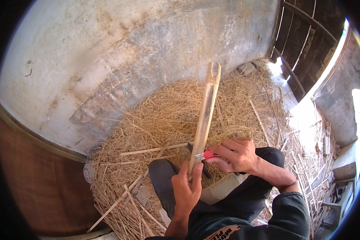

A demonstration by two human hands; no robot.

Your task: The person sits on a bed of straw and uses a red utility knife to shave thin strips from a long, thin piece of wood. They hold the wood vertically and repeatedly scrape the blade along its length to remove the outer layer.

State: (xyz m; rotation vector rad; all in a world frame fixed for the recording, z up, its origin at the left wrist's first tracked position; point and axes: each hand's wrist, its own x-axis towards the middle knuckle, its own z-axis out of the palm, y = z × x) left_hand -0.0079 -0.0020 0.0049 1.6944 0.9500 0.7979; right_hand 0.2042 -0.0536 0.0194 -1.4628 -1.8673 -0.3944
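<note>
My left hand (186, 188) grips the lower end of a long split bamboo slat (206, 108) that rises up and away over a heap of straw. In my right hand (236, 154) is a red-handled knife (207, 155), its blade laid against the slat's right edge just above my left thumb. Both hands work over my knees, which are clad in dark trousers.
Dry straw (168, 116) covers the ground, with several thin bamboo strips (152, 151) lying in it. A stained plaster wall (128, 52) stands behind, a dark wooden gate (304, 44) at the upper right and a brown surface (40, 180) at the left.
</note>
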